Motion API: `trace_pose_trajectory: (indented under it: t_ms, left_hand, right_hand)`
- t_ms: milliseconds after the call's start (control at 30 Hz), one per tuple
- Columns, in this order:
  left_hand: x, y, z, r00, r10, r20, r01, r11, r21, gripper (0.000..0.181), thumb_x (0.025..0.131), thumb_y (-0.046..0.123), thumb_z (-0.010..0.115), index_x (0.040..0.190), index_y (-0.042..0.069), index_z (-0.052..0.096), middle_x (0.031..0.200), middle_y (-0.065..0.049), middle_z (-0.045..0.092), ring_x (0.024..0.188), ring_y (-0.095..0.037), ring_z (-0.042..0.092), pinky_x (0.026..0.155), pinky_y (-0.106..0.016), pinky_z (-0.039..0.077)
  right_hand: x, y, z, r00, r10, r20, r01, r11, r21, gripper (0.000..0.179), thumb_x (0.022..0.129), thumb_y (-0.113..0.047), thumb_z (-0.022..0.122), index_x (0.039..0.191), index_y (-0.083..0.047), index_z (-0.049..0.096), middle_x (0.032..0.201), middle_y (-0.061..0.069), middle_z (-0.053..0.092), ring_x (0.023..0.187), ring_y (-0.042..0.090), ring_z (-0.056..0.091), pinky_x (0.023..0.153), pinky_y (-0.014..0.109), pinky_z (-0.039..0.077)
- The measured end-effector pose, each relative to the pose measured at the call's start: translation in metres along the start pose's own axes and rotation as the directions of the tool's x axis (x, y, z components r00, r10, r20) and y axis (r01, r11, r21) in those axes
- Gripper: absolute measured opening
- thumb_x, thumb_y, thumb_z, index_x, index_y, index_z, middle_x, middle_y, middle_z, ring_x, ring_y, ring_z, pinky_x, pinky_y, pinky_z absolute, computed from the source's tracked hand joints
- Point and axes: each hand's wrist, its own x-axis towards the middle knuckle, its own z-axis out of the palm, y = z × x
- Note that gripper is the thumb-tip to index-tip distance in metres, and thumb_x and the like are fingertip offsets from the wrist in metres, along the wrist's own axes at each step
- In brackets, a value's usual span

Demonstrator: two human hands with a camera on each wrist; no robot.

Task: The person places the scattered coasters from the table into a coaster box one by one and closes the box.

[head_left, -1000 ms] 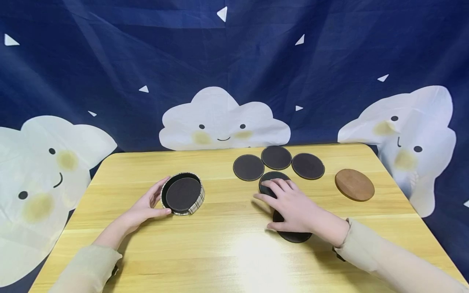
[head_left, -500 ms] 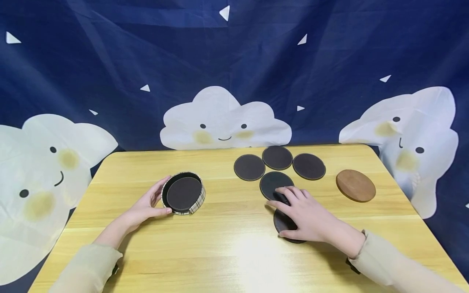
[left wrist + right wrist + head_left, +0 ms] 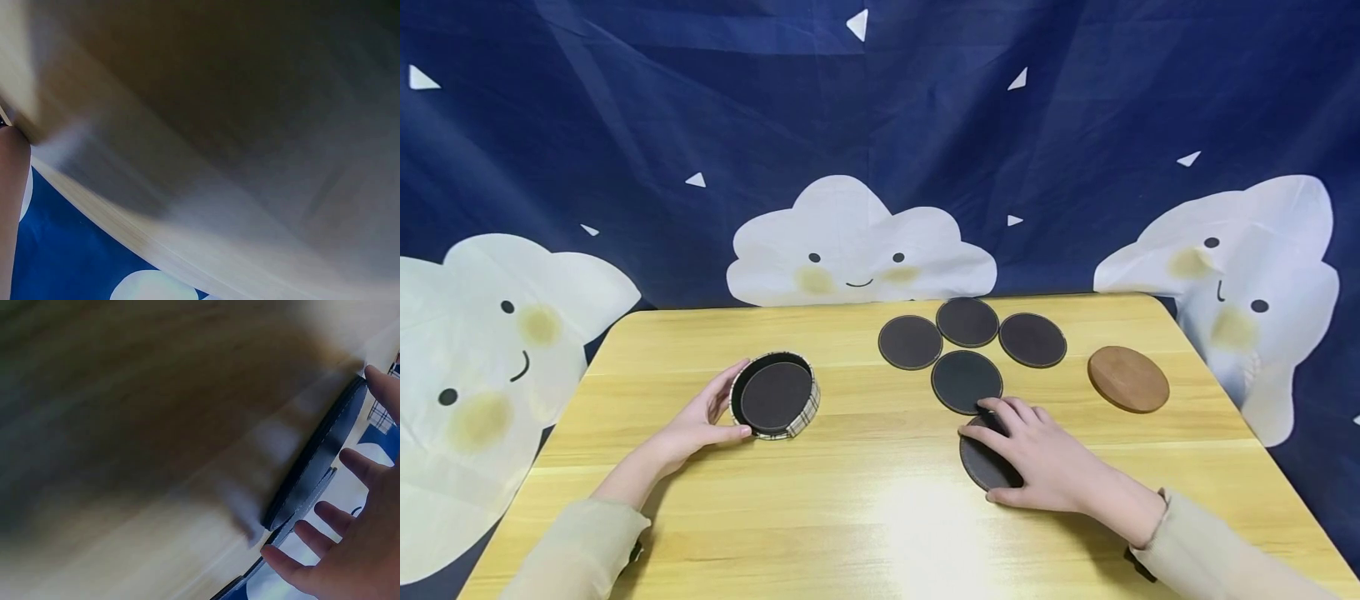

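Note:
On the left in the head view, my left hand (image 3: 703,425) holds a round coaster holder (image 3: 806,413), plaid outside and dark inside. A dark disc lies inside it. My right hand (image 3: 1048,467) hovers with spread fingers and thumb over the nearest dark round coaster (image 3: 985,460), hiding its right side. In the right wrist view, the thumb tip is close to the edge of that coaster (image 3: 325,450); whether they touch I cannot tell. Just behind lies a greenish-black coaster (image 3: 966,382) with a stitched rim.
Farther back on the wooden table (image 3: 820,517) lie three dark coasters, a left one (image 3: 910,342), a middle one (image 3: 967,322) and a right one (image 3: 1032,340). A brown disc (image 3: 1127,380) sits at the right. Behind hangs a blue cloth (image 3: 865,108) with clouds.
My right hand has drawn back toward me and to the right, uncovering the greenish-black coaster and the left part of the nearest one. My left hand and the holder stay in place.

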Motion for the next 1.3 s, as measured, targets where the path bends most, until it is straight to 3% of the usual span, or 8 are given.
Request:
trace_pose_trajectory:
  t_ms: [367,433,533,600,700,933,1133,1300]
  left_hand:
    - [-0.001,0.000,0.000,1.000,-0.010,0.003,0.010,1.000,0.002,0.107,0.089,0.004,0.082,0.172,0.014,0.015,0.174,-0.026,0.019,0.141,0.015,0.028,0.107,0.006,0.027]
    - [-0.001,0.000,0.000,1.000,-0.012,0.003,0.012,1.000,0.003,0.107,0.089,0.004,0.082,0.172,0.014,0.015,0.174,-0.026,0.018,0.149,0.006,0.027,0.107,0.006,0.027]
    - [-0.001,0.000,0.000,1.000,-0.014,0.003,0.014,1.000,0.006,0.107,0.089,0.003,0.082,0.172,0.014,0.014,0.175,-0.025,0.017,0.163,-0.022,0.017,0.106,0.006,0.026]
    - [0.000,0.000,0.000,1.000,-0.015,0.002,0.015,1.000,0.008,0.108,0.089,0.003,0.082,0.172,0.014,0.014,0.175,-0.025,0.016,0.163,-0.040,0.008,0.106,0.006,0.026]
    - [0.000,0.000,0.000,1.000,-0.014,0.003,0.014,1.000,0.008,0.108,0.089,0.003,0.082,0.172,0.013,0.014,0.176,-0.025,0.014,0.160,-0.050,0.003,0.105,0.007,0.026]
    - [0.000,0.000,-0.001,1.000,-0.015,-0.001,0.015,1.000,0.011,0.107,0.089,0.003,0.082,0.172,0.013,0.014,0.175,-0.025,0.015,0.163,-0.035,0.011,0.107,0.006,0.026]
    - [0.000,0.001,-0.001,1.000,-0.013,0.003,0.013,1.000,0.009,0.107,0.089,0.004,0.082,0.172,0.013,0.015,0.175,-0.025,0.017,0.162,-0.030,0.014,0.107,0.006,0.026]
    - [0.000,0.000,-0.001,1.000,-0.001,0.003,0.001,1.000,0.004,0.106,0.089,0.003,0.082,0.172,0.013,0.015,0.174,-0.026,0.018,0.150,0.006,0.026,0.107,0.005,0.027]
  right_hand:
    - [-0.002,-0.003,0.000,1.000,0.011,-0.019,-0.010,0.999,0.047,0.081,0.073,-0.048,0.088,0.147,-0.025,0.061,0.151,0.018,0.051,0.127,0.038,0.055,0.096,0.059,0.056]
    - [-0.002,-0.004,0.001,1.000,0.010,-0.022,-0.009,0.999,0.051,0.080,0.073,-0.046,0.088,0.145,-0.025,0.062,0.150,0.017,0.051,0.126,0.036,0.055,0.095,0.057,0.056]
    - [-0.002,-0.005,0.001,1.000,0.010,-0.024,-0.009,0.999,0.054,0.079,0.071,-0.044,0.088,0.144,-0.026,0.062,0.148,0.017,0.052,0.125,0.033,0.055,0.094,0.056,0.057]
    - [-0.001,-0.005,0.001,1.000,0.011,-0.024,-0.009,0.998,0.058,0.079,0.071,-0.044,0.089,0.143,-0.026,0.062,0.147,0.017,0.052,0.124,0.033,0.055,0.093,0.055,0.057]
    - [0.000,-0.005,0.001,1.000,0.013,-0.023,-0.011,0.998,0.063,0.080,0.070,-0.044,0.089,0.142,-0.026,0.062,0.145,0.016,0.053,0.123,0.032,0.055,0.093,0.055,0.057]
    - [0.003,-0.005,-0.001,1.000,0.011,-0.021,-0.010,0.999,0.033,0.079,0.067,-0.046,0.089,0.139,-0.026,0.063,0.139,0.015,0.056,0.122,0.032,0.055,0.091,0.053,0.053]
    - [0.008,-0.003,-0.003,1.000,0.002,-0.018,-0.002,1.000,0.000,0.081,0.064,-0.051,0.090,0.136,-0.025,0.063,0.134,0.014,0.057,0.120,0.030,0.053,0.088,0.049,0.049]
    - [0.012,-0.001,-0.007,1.000,0.000,-0.020,-0.001,1.000,-0.019,0.082,0.062,-0.051,0.090,0.135,-0.025,0.063,0.132,0.013,0.057,0.118,0.029,0.052,0.086,0.046,0.047]
